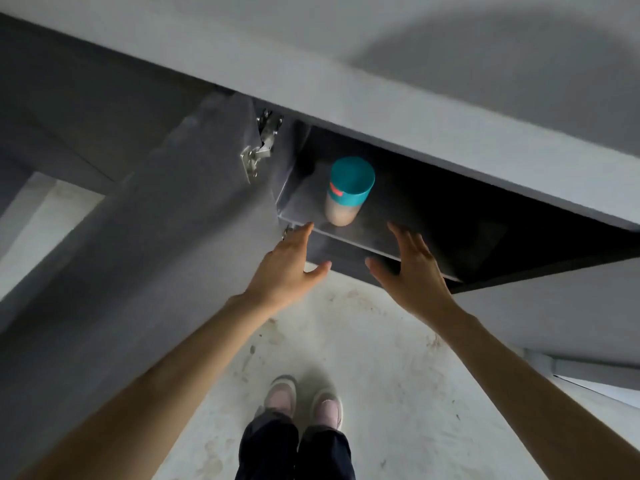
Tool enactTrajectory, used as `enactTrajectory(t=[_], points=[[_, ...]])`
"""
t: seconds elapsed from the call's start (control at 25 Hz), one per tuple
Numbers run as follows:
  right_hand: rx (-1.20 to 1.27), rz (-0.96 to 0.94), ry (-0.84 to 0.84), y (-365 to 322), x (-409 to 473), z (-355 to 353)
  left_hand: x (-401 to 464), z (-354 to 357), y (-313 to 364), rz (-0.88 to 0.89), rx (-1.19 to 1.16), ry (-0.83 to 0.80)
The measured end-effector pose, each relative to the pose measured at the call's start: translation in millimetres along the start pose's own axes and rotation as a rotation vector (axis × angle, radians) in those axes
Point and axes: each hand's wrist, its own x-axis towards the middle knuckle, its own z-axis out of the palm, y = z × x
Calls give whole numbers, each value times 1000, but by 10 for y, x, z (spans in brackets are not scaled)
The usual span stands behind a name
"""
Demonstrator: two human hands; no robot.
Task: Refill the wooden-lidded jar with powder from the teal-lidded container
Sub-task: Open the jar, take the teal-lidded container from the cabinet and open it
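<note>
The teal-lidded container stands upright on a shelf inside an open grey cupboard; pale beige powder shows through its clear body, and a small red mark sits on the lid's rim. My left hand is stretched out in front of the shelf's edge, lower left of the container, fingers apart and holding nothing. My right hand reaches in from the lower right, also spread and not touching the container. The wooden-lidded jar is not in view.
The cupboard door is swung open at the left, with metal hinges at its inner edge. A grey countertop edge runs above the opening. Below are a pale stained floor and my two shoes.
</note>
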Motion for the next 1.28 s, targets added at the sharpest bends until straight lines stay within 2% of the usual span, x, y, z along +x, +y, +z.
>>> enactTrajectory(t=[0.44, 0.68, 1.0, 1.28], points=[[21, -64, 27, 118, 1077, 379, 1184, 413, -386, 12, -200, 32], [124, -43, 126, 109, 1399, 425, 1487, 474, -425, 118, -274, -17], [185, -42, 212, 173, 1209, 513, 1347, 551, -472, 150, -323, 22], [346, -27, 217, 65, 484, 414, 577, 570, -300, 160, -402, 97]])
